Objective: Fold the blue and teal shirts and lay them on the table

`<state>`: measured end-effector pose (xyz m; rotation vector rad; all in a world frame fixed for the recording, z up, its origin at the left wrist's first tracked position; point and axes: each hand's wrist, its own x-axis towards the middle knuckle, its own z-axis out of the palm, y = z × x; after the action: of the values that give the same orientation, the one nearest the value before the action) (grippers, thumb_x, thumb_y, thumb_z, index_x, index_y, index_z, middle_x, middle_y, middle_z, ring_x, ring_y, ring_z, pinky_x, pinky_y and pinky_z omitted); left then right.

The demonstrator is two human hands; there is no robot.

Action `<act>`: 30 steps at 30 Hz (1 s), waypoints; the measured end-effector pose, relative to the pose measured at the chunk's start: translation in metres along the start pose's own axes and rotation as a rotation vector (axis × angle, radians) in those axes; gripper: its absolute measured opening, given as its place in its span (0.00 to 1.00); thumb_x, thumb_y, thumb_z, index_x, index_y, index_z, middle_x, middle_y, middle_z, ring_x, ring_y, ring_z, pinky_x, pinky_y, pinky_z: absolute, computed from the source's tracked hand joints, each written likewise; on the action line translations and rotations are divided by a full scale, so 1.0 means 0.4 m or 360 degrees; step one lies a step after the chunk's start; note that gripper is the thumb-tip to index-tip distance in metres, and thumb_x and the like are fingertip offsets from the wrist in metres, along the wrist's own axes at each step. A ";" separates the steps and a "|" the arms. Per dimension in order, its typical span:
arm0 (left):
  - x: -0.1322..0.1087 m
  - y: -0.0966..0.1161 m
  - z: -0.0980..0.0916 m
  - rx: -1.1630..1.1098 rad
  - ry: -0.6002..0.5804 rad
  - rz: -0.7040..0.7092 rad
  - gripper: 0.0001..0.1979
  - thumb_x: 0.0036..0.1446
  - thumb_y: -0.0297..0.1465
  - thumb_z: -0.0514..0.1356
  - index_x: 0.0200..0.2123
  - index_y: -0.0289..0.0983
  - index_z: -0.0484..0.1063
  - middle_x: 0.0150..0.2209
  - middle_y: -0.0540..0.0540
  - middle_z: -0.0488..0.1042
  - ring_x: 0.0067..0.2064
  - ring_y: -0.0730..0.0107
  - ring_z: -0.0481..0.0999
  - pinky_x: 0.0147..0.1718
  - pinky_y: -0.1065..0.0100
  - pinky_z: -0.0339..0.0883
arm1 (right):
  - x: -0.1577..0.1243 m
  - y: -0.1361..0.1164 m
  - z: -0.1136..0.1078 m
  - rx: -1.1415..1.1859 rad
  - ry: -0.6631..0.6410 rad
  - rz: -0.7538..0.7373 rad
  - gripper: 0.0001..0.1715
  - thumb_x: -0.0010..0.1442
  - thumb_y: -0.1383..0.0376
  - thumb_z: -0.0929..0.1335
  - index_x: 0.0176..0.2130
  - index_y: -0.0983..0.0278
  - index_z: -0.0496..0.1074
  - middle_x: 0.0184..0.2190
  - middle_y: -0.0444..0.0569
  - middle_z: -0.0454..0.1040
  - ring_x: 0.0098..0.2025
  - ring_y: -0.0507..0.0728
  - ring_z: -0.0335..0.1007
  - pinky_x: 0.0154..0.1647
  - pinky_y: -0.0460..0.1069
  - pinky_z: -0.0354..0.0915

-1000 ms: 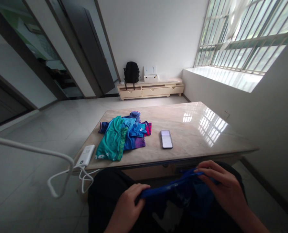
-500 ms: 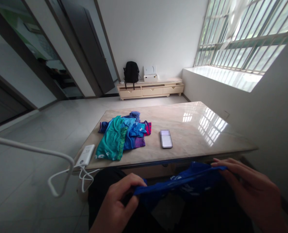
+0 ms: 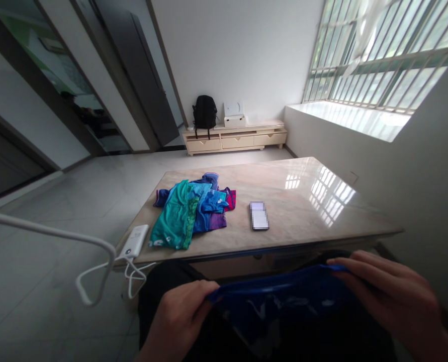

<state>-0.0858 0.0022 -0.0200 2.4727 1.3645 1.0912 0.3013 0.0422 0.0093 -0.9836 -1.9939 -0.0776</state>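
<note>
Closest to us, our left hand (image 3: 178,319) and right hand (image 3: 391,296) hold a thin blue garment (image 3: 280,301) spread between them above our dark trousers (image 3: 150,286), our fingers together and clamped on its soft upper edge at each end. Beyond it, the polished marble table (image 3: 302,201) carries a heap of teal, blue and purple clothes (image 3: 189,216), a blurred phone (image 3: 259,215) and a white power bank (image 3: 134,241), whose white cable (image 3: 131,274) hangs over the edge at lower left. Far off at upper centre, a black backpack (image 3: 204,113) sits on a pale wooden cabinet (image 3: 233,138).
</note>
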 end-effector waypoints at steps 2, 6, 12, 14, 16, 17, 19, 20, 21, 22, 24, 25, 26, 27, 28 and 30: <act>0.004 -0.002 0.001 0.0121 0.0055 -0.0044 0.09 0.70 0.36 0.59 0.38 0.40 0.77 0.27 0.50 0.79 0.27 0.70 0.79 0.29 0.73 0.68 | 0.009 -0.001 0.005 0.0045 -0.0085 0.0070 0.04 0.64 0.61 0.73 0.38 0.57 0.80 0.29 0.45 0.82 0.24 0.53 0.77 0.28 0.44 0.70; 0.015 0.031 0.034 -0.0111 -0.0193 -0.0545 0.25 0.69 0.43 0.57 0.22 0.37 0.65 0.19 0.54 0.65 0.21 0.76 0.67 0.24 0.73 0.57 | -0.001 -0.045 0.042 0.0334 -0.0456 0.0623 0.20 0.67 0.54 0.69 0.27 0.61 0.74 0.18 0.41 0.70 0.17 0.49 0.64 0.19 0.44 0.59; 0.014 0.124 0.183 -0.1096 -0.0463 -0.1148 0.25 0.68 0.51 0.54 0.29 0.37 0.67 0.25 0.53 0.66 0.27 0.74 0.66 0.25 0.74 0.58 | -0.078 -0.168 0.181 0.1256 -0.0926 0.1318 0.24 0.66 0.46 0.68 0.33 0.64 0.72 0.24 0.41 0.64 0.25 0.49 0.55 0.23 0.44 0.55; 0.008 0.141 0.229 -0.0964 -0.0388 -0.0993 0.21 0.71 0.46 0.54 0.31 0.37 0.70 0.27 0.51 0.71 0.29 0.71 0.71 0.28 0.73 0.61 | -0.101 -0.190 0.219 0.1326 -0.0952 0.1321 0.24 0.65 0.47 0.69 0.33 0.65 0.72 0.25 0.41 0.63 0.27 0.49 0.54 0.25 0.44 0.54; -0.003 0.146 0.260 -0.0667 -0.0287 -0.0716 0.17 0.73 0.39 0.52 0.33 0.38 0.71 0.28 0.49 0.75 0.31 0.69 0.77 0.31 0.72 0.64 | -0.117 -0.196 0.242 0.1374 -0.0949 0.1332 0.24 0.66 0.47 0.68 0.34 0.66 0.72 0.26 0.42 0.63 0.27 0.50 0.54 0.26 0.44 0.55; -0.010 0.144 0.270 -0.0529 -0.0242 -0.0589 0.16 0.73 0.36 0.51 0.33 0.38 0.71 0.29 0.48 0.76 0.31 0.68 0.78 0.31 0.71 0.64 | -0.123 -0.195 0.249 0.1422 -0.0957 0.1362 0.25 0.66 0.46 0.68 0.35 0.66 0.73 0.26 0.42 0.65 0.28 0.50 0.56 0.27 0.44 0.56; -0.025 0.137 0.283 -0.0302 -0.0150 -0.0378 0.15 0.74 0.33 0.50 0.35 0.39 0.71 0.29 0.48 0.77 0.29 0.68 0.80 0.29 0.71 0.65 | -0.134 -0.188 0.257 0.1542 -0.0962 0.1460 0.28 0.66 0.44 0.67 0.36 0.67 0.75 0.28 0.44 0.68 0.29 0.51 0.61 0.30 0.45 0.60; -0.031 0.134 0.286 -0.0196 -0.0093 -0.0282 0.15 0.74 0.33 0.49 0.36 0.39 0.71 0.29 0.48 0.77 0.28 0.68 0.80 0.28 0.71 0.66 | -0.139 -0.183 0.260 0.1593 -0.0958 0.1509 0.30 0.66 0.43 0.67 0.36 0.67 0.75 0.28 0.45 0.69 0.30 0.52 0.63 0.31 0.46 0.62; -0.036 0.131 0.289 -0.0090 -0.0026 -0.0190 0.15 0.75 0.33 0.48 0.36 0.40 0.70 0.29 0.48 0.78 0.27 0.68 0.79 0.28 0.70 0.66 | -0.144 -0.180 0.263 0.1623 -0.0948 0.1549 0.31 0.65 0.42 0.67 0.35 0.67 0.76 0.28 0.46 0.70 0.31 0.53 0.65 0.32 0.46 0.63; -0.039 0.128 0.292 0.0012 0.0042 -0.0104 0.15 0.75 0.32 0.48 0.36 0.40 0.70 0.28 0.48 0.78 0.26 0.67 0.79 0.27 0.69 0.66 | -0.148 -0.177 0.266 0.1634 -0.0930 0.1576 0.32 0.64 0.41 0.67 0.34 0.67 0.77 0.28 0.47 0.71 0.31 0.54 0.66 0.33 0.47 0.65; -0.042 0.126 0.294 0.0183 0.0124 0.0030 0.15 0.75 0.30 0.46 0.37 0.39 0.70 0.27 0.48 0.77 0.25 0.66 0.77 0.25 0.67 0.65 | -0.155 -0.174 0.274 0.1627 -0.0883 0.1614 0.34 0.62 0.39 0.67 0.32 0.67 0.79 0.25 0.48 0.72 0.31 0.55 0.68 0.34 0.48 0.67; -0.041 0.126 0.294 0.0250 0.0128 0.0076 0.15 0.75 0.29 0.46 0.38 0.39 0.70 0.27 0.48 0.76 0.24 0.66 0.76 0.24 0.66 0.64 | -0.157 -0.174 0.278 0.1617 -0.0860 0.1628 0.35 0.61 0.38 0.68 0.31 0.67 0.80 0.25 0.48 0.73 0.31 0.56 0.69 0.35 0.49 0.68; -0.040 0.126 0.293 0.0312 0.0115 0.0116 0.14 0.75 0.28 0.46 0.40 0.38 0.70 0.26 0.48 0.76 0.23 0.66 0.75 0.23 0.65 0.63 | -0.158 -0.175 0.282 0.1610 -0.0838 0.1644 0.36 0.60 0.37 0.68 0.31 0.67 0.80 0.24 0.48 0.73 0.31 0.57 0.69 0.35 0.50 0.69; -0.038 0.126 0.292 0.0369 0.0090 0.0151 0.14 0.74 0.27 0.46 0.42 0.36 0.71 0.26 0.48 0.75 0.23 0.65 0.75 0.22 0.64 0.63 | -0.158 -0.176 0.286 0.1608 -0.0816 0.1660 0.37 0.59 0.36 0.68 0.30 0.68 0.81 0.24 0.49 0.74 0.31 0.57 0.70 0.36 0.50 0.70; -0.036 0.126 0.290 0.0415 0.0064 0.0182 0.13 0.74 0.27 0.47 0.44 0.35 0.71 0.26 0.48 0.75 0.23 0.65 0.74 0.22 0.64 0.62 | -0.157 -0.178 0.289 0.1613 -0.0798 0.1676 0.38 0.59 0.36 0.69 0.30 0.68 0.82 0.24 0.49 0.74 0.31 0.58 0.70 0.37 0.50 0.70; -0.033 0.126 0.287 0.0467 0.0003 0.0217 0.14 0.74 0.27 0.46 0.49 0.32 0.71 0.27 0.47 0.76 0.24 0.65 0.75 0.23 0.63 0.62 | -0.154 -0.180 0.295 0.1636 -0.0776 0.1693 0.38 0.58 0.37 0.69 0.30 0.69 0.82 0.24 0.50 0.75 0.30 0.57 0.70 0.37 0.50 0.70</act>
<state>0.0180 -0.0114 -0.0904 2.8085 1.4697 0.9791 0.1905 0.0026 -0.0860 -1.2237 -1.2872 1.6935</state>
